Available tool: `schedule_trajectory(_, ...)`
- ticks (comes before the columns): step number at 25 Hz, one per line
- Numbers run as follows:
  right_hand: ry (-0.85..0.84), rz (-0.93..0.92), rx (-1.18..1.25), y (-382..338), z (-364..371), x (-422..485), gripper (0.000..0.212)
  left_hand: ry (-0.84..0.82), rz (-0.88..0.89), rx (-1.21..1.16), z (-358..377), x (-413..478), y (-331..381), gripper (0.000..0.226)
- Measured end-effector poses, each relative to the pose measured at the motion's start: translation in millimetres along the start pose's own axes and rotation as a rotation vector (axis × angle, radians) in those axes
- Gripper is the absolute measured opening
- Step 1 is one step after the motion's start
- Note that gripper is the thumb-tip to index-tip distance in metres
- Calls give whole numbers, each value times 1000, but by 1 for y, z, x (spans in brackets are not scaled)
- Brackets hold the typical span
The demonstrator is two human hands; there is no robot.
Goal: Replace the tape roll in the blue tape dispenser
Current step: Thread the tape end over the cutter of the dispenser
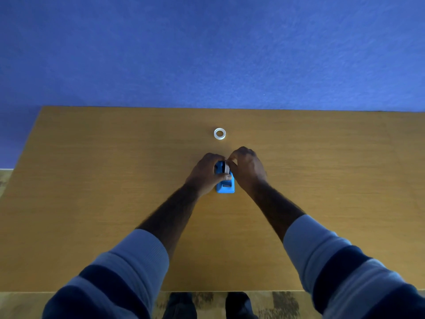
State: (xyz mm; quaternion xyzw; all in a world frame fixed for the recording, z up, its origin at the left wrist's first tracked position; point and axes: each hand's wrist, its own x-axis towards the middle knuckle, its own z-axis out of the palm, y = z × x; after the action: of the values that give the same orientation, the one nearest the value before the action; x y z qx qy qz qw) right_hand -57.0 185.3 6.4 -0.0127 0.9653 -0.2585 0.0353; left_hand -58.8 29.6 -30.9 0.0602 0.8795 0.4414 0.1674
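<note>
The blue tape dispenser [225, 187] stands on the wooden table [115, 180], near the middle. My left hand [205, 174] wraps around its left side, thumb across the body. My right hand [246, 168] pinches a white tape roll [226, 168] that sits upright in the dispenser's top slot. The far end of the dispenser is hidden by my fingers. A second tape roll [219, 134], white with a clear centre, lies flat on the table a short way beyond both hands, untouched.
A blue wall [207, 54] rises straight behind the table's far edge. The near edge runs below my striped sleeves, with patterned floor [207, 302] and my shoes under it.
</note>
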Motion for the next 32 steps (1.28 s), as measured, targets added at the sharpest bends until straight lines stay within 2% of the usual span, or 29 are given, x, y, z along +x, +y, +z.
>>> schedule_trajectory(6,-13,-5,-70,-2,2,12,16,31,13,-17,3,-4,3,49)
schedule_trajectory(16,-3,-47,43,4,-1,-10,17,33,11,-5,4,-6,3,48)
schedule_trajectory(22,10,-43,24,0,0,-8,14,47,15,1,5,-6,4,45)
schedule_trajectory(26,-11,-40,-76,-3,0,3,11,63,12,10,7,-4,4,47)
schedule_trajectory(32,-34,1,-47,-1,0,9,14,49,0,18,7,-5,2,51)
